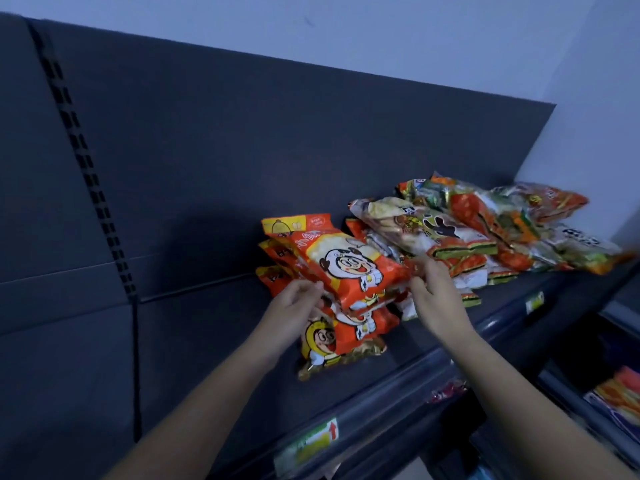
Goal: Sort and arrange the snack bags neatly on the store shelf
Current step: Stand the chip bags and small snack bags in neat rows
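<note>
An orange snack bag [346,261] with a cartoon face lies on top of a stack of like bags [343,334] on the dark shelf [194,344]. My left hand [294,306] pinches its near left edge. My right hand [433,292] grips its right end. Both hands hold this top bag slightly tilted over the stack. To the right sprawls a loose heap of mixed snack bags [485,230], orange, green and white, overlapping one another.
The shelf's back panel [242,150] is dark, with a slotted upright [86,161] at left. Price tags [311,441] sit on the front rail. A lower shelf at the right holds more packets [620,393]. A white wall [588,81] rises at right.
</note>
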